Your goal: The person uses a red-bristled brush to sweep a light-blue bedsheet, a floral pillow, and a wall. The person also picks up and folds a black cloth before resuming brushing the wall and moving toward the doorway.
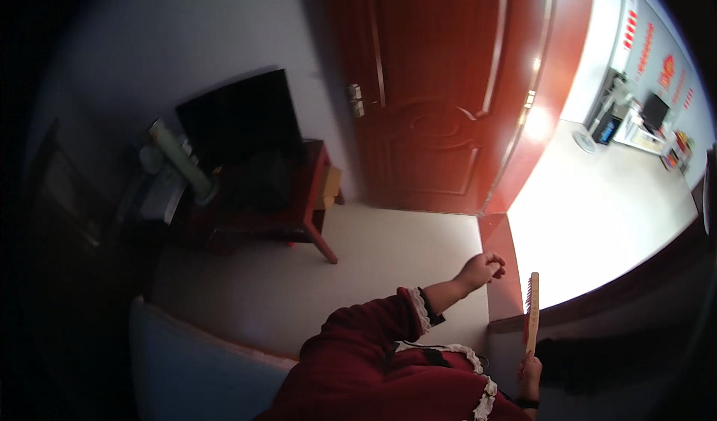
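A long, light wooden brush stands almost upright at the lower right, its dark bristles facing left. My right hand is closed round the lower end of its handle. To the left of the brush and a little higher, my left hand hangs in the air with its fingers curled in; nothing shows in it. Both hands come out of dark red sleeves, and the left cuff has white lace trim.
A brown wooden door stands ahead beside a bright doorway. Through it are a white fan and a monitor. To the left, a dark red table bears a large black screen. A pale blue padded edge lies at lower left.
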{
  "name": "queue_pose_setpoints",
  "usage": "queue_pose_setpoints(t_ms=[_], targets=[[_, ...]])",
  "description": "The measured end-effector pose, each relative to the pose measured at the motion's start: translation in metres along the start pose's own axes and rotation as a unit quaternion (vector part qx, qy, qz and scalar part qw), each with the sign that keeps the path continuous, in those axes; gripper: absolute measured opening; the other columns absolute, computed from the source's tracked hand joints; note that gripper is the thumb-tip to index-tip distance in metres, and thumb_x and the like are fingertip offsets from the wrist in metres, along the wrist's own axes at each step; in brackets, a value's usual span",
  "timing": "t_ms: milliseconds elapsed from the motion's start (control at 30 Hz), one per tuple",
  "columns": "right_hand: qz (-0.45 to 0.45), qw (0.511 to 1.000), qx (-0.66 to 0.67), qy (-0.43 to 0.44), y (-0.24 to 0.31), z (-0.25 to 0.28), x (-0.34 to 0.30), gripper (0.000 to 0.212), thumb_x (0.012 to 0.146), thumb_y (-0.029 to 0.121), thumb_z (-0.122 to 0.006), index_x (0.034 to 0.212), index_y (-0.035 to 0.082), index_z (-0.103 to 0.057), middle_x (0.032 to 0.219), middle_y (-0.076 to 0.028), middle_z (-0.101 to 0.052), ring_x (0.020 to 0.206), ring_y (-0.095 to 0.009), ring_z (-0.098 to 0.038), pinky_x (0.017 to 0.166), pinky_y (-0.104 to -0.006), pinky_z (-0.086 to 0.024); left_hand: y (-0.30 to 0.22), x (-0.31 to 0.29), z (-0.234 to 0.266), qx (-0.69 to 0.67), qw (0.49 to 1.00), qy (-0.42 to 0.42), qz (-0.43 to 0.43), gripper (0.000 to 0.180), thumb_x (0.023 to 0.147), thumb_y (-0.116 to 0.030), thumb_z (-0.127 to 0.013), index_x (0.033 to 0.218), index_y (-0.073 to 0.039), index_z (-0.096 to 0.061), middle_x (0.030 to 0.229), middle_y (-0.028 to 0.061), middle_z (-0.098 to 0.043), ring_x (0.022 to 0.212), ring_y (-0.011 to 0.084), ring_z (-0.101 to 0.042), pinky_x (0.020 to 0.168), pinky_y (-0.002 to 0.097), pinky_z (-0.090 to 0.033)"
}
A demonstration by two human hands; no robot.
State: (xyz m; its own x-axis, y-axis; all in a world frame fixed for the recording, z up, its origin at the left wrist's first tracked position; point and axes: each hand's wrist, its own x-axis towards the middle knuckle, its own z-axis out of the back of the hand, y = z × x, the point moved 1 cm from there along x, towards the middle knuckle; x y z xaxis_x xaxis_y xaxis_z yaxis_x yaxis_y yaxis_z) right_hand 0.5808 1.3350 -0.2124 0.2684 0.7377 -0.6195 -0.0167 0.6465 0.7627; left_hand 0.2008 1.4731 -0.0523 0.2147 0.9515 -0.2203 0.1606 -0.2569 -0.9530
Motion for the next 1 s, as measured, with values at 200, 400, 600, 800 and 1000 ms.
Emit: queue_pose_setpoints(t_ms=[200,400,600,800,1000], targets=[[0.243,0.962,0.119,0.030,0.081,-0.087,0.009,0.023,0.100,0.032,-0.055,0.084,0.016,-0.047,0.056,0.007,-0.040,0.043,-0.004,-0.037,0.037,-0.0212,-0.029,0.027,0.034,0.014,-0.019,0.999,-0.037,-0.017,0.017,0.094,-0.012,-0.051,0.105,-0.003,-0.058,0.088,0.0057,-0.066,0.076,0.0139,-0.063,0.062,0.0292,-0.051],[0.299,0.946,0.077,0.099,0.145,-0.146,0.073,0.011,0.097,0.019,-0.059,0.101,0.012,-0.052,0.061,0.005,-0.044,0.048,-0.005,-0.041,0.044,-0.0206,-0.036,0.008,0.102,-0.001,0.117,0.990,0.041,-0.060,0.024,0.091,-0.015,-0.058,0.110,0.000,-0.061,0.099,0.0105,-0.067,0.091,0.0193,-0.064,0.081,0.0335,-0.051],[0.357,0.928,-0.021,0.102,0.230,-0.164,0.100,0.027,0.094,0.025,-0.063,0.113,0.005,-0.062,0.068,0.001,-0.055,0.048,-0.008,-0.047,0.042,-0.0248,-0.037,-0.030,0.181,-0.038,0.162,0.970,0.175,-0.036,0.041,0.091,-0.025,-0.058,0.124,0.000,-0.056,0.117,0.0149,-0.061,0.108,0.0246,-0.058,0.094,0.0357,-0.047],[0.289,0.951,0.068,0.083,0.306,-0.146,0.079,0.026,0.094,0.025,-0.064,0.112,0.006,-0.063,0.067,0.000,-0.058,0.051,-0.007,-0.052,0.046,-0.0247,-0.043,-0.061,0.222,-0.091,0.088,0.972,0.190,-0.107,0.043,0.097,-0.010,-0.053,0.137,0.001,-0.040,0.127,0.0137,-0.054,0.115,0.0213,-0.056,0.093,0.0334,-0.049],[0.483,0.867,0.078,-0.092,0.328,-0.100,0.082,0.025,0.097,0.018,-0.057,0.116,0.002,-0.057,0.094,-0.011,-0.062,0.086,-0.016,-0.061,0.075,-0.0314,-0.050,-0.107,0.249,-0.179,0.092,0.932,0.286,-0.205,0.029,0.098,-0.009,-0.048,0.125,0.002,-0.047,0.103,0.0144,-0.066,0.097,0.0211,-0.064,0.085,0.0329,-0.050]])
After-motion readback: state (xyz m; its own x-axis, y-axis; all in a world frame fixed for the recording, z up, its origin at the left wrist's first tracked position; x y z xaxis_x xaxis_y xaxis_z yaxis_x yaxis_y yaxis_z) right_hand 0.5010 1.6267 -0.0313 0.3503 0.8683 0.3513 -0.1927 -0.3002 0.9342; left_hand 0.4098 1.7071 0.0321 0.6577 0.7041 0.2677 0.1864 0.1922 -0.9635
